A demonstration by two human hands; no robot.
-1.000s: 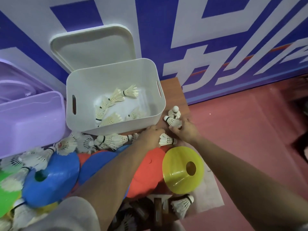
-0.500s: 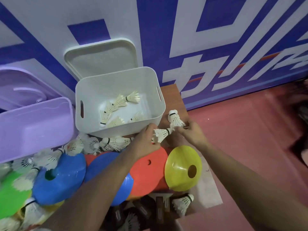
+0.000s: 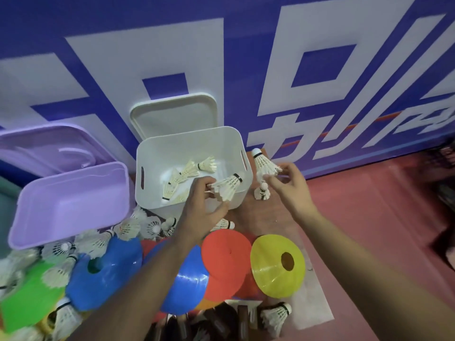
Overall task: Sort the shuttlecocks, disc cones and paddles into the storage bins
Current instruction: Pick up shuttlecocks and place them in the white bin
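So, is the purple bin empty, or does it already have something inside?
Empty, as far as it shows. The purple bin shows only its bare inside, while the white bin beside it holds several shuttlecocks.

The white bin holds cream shuttlecocks with black bands. Left of it stands a lilac bin. Before it lie blue, orange and yellow cones.

Wooden board on red floor: bins, cones, shuttlecocks.
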